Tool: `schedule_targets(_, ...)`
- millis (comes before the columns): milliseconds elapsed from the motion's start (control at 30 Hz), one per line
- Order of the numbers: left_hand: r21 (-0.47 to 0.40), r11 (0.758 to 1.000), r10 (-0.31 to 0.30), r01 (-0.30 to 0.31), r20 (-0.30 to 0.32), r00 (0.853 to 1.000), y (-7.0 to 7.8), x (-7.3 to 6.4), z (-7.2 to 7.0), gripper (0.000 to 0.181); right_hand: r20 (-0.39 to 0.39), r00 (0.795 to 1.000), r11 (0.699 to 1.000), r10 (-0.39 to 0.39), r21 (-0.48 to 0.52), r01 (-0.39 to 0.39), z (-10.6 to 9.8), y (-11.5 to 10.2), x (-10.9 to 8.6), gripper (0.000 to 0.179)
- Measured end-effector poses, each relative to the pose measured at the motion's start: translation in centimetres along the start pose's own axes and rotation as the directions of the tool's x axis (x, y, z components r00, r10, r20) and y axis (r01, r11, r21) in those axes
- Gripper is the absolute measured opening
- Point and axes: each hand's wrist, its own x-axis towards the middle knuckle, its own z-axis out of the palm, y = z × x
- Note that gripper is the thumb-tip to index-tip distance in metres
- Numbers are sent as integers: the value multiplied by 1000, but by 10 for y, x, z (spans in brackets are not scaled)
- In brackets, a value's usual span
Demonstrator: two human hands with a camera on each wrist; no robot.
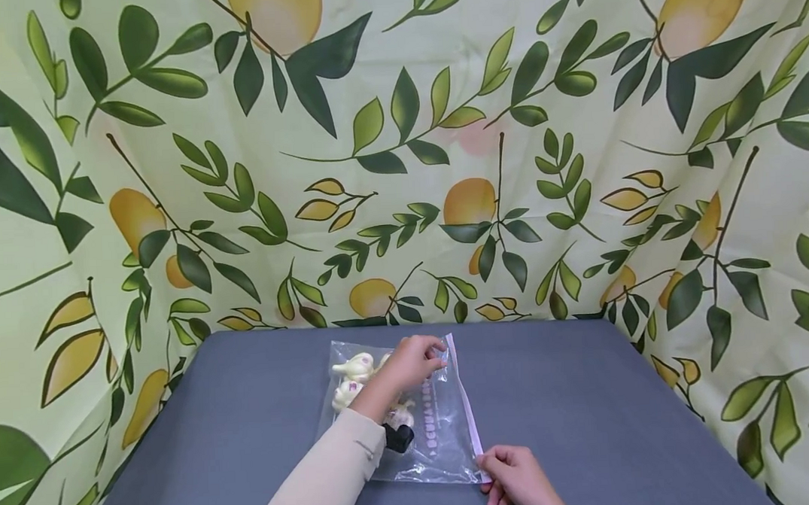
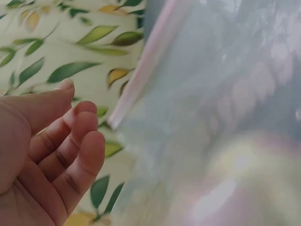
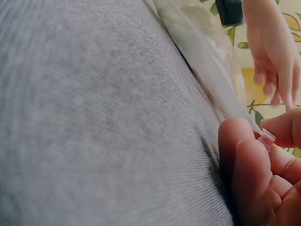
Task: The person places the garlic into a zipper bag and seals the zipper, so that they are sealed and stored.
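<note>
A clear zip bag (image 1: pixel 449 431) with a pink strip along its right edge lies flat on the table. Inside its left part are several pale garlic bulbs (image 1: pixel 346 393), some hidden under the left forearm. My right hand (image 1: pixel 519 477) pinches the near end of the pink strip (image 3: pixel 266 138) between thumb and fingers. Over the far part of the bag hovers my left hand (image 1: pixel 409 361), near the strip's far end. The left wrist view shows its fingers (image 2: pixel 87 155) loosely bent, with nothing between them and the thumb, beside the strip's end.
The bag rests on a dark grey tabletop (image 1: pixel 262 409). Behind it and at both sides hangs a cloth (image 1: pixel 411 245) printed with leaves and yellow fruit. A black device (image 1: pixel 399 438) is worn at the left wrist, over the bag.
</note>
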Motion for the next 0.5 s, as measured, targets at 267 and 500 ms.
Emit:
schedule_targets(267, -38, 998, -48, 40, -217, 975, -33, -51, -41, 18, 10, 1000, 1000, -10, 10, 10, 1, 3, 1, 26)
schedule_targets(500, -28, 994, -112, 110, -425, 898, -61, -101, -67, 14, 24, 1000, 1000, -17, 19, 17, -1, 3, 0, 24)
